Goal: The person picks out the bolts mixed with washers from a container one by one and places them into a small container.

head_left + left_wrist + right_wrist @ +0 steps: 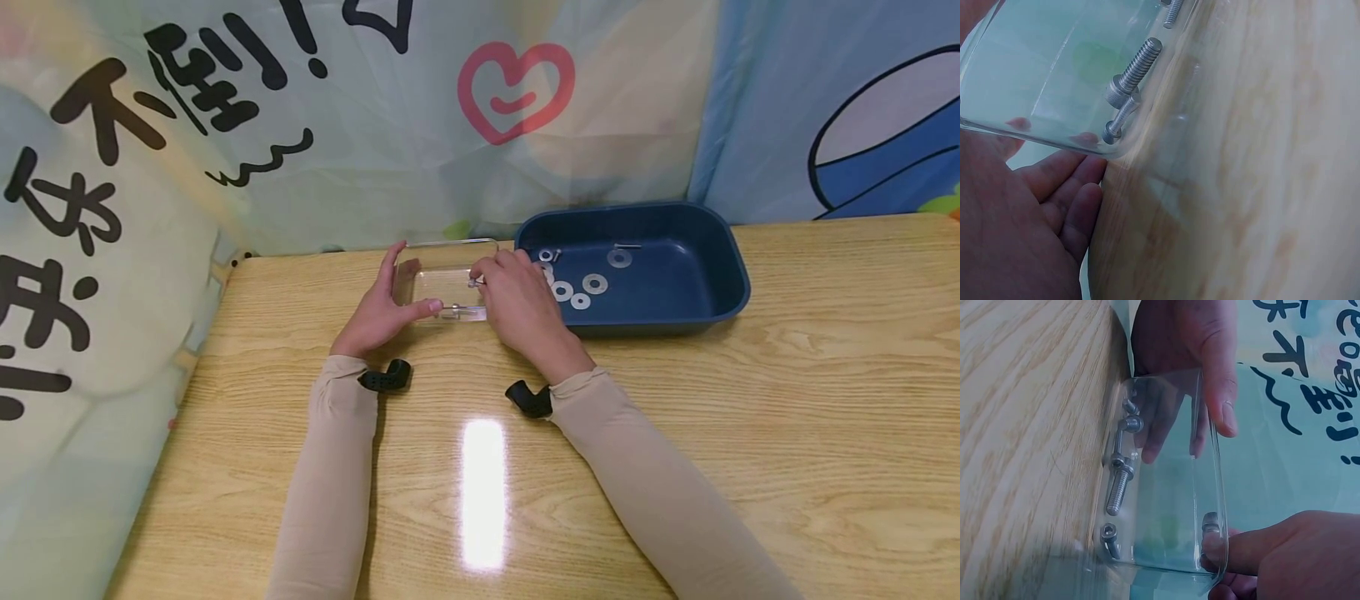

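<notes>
A clear plastic box (438,287) stands on the table, several hex socket bolts (1138,65) lying along its near side. My left hand (375,312) grips the box's left end, thumb over the near rim and fingers around the far side. At the box's right end, my right hand (521,300) pinches a small bolt (475,282) over the inside. The right wrist view shows this bolt's head (1210,519) at the fingertips, partly hidden by them. In the same view, other bolts (1120,487) lie apart from the right fingers.
Right beside the box is a dark blue tray (667,308) holding several flat washers (595,284) and a bolt (627,246). Behind the wooden table (675,458) hangs a printed cloth (375,167). My right hand covers part of the tray's left rim.
</notes>
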A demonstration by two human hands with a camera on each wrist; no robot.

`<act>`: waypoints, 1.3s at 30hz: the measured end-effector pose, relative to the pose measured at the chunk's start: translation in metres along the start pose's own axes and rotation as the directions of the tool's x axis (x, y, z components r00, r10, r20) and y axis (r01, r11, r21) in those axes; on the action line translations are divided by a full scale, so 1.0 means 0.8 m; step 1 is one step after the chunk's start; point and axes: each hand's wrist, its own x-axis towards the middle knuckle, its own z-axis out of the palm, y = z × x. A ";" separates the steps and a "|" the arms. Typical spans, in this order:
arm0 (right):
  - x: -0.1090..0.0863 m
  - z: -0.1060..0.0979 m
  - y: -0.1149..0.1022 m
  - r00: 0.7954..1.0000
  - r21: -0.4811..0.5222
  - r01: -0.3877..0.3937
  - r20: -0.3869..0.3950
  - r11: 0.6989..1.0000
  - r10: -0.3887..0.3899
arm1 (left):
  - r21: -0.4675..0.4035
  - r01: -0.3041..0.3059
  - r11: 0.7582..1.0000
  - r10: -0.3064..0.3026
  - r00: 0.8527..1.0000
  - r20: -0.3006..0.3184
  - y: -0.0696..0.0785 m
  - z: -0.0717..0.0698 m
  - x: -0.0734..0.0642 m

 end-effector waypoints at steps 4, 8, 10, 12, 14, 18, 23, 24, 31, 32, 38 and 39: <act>0.000 0.000 0.000 1.000 0.003 -0.002 0.007 1.000 0.002 | -0.002 0.000 1.000 0.000 1.000 0.001 0.001 0.000 -0.001; 0.000 0.002 0.000 1.000 0.008 -0.004 0.014 1.000 0.004 | 0.001 0.002 1.000 -0.002 1.000 -0.003 0.003 0.000 -0.003; 0.000 0.002 0.000 1.000 0.008 -0.006 0.016 1.000 0.006 | 0.002 0.001 1.000 -0.001 1.000 -0.003 0.003 0.001 -0.004; 0.000 0.003 0.001 1.000 0.009 -0.004 0.014 1.000 0.004 | 0.001 0.002 1.000 -0.002 1.000 -0.005 0.004 0.001 -0.005; -0.001 0.004 0.001 1.000 0.012 0.000 0.009 1.000 0.000 | 0.003 0.004 1.000 -0.004 1.000 -0.006 0.004 0.001 -0.005; -0.001 0.005 0.002 1.000 0.017 0.010 0.001 1.000 -0.010 | 0.007 0.007 1.000 -0.007 1.000 -0.008 0.003 0.001 -0.005; -0.001 0.005 0.002 1.000 0.015 0.016 -0.005 1.000 -0.016 | 0.012 0.002 1.000 -0.002 1.000 -0.010 0.002 0.001 -0.004; -0.002 0.005 0.002 1.000 0.014 0.016 -0.005 1.000 -0.016 | 0.011 0.001 1.000 0.000 1.000 -0.010 0.002 0.001 -0.004; -0.002 0.001 0.001 1.000 0.016 0.008 -0.010 1.000 -0.008 | 0.015 0.009 1.000 -0.008 1.000 -0.009 0.005 0.000 -0.005; -0.002 0.001 0.001 1.000 0.022 0.006 -0.010 1.000 -0.006 | 0.014 0.009 1.000 -0.009 1.000 -0.008 0.006 0.000 -0.005; -0.003 -0.002 0.001 1.000 0.064 0.008 -0.017 0.998 -0.007 | 0.004 0.011 1.000 -0.011 1.000 0.004 0.005 0.000 -0.003; -0.003 -0.003 0.001 1.000 0.070 0.010 -0.022 0.997 -0.008 | 0.002 0.012 1.000 -0.012 1.000 0.004 0.005 -0.001 -0.002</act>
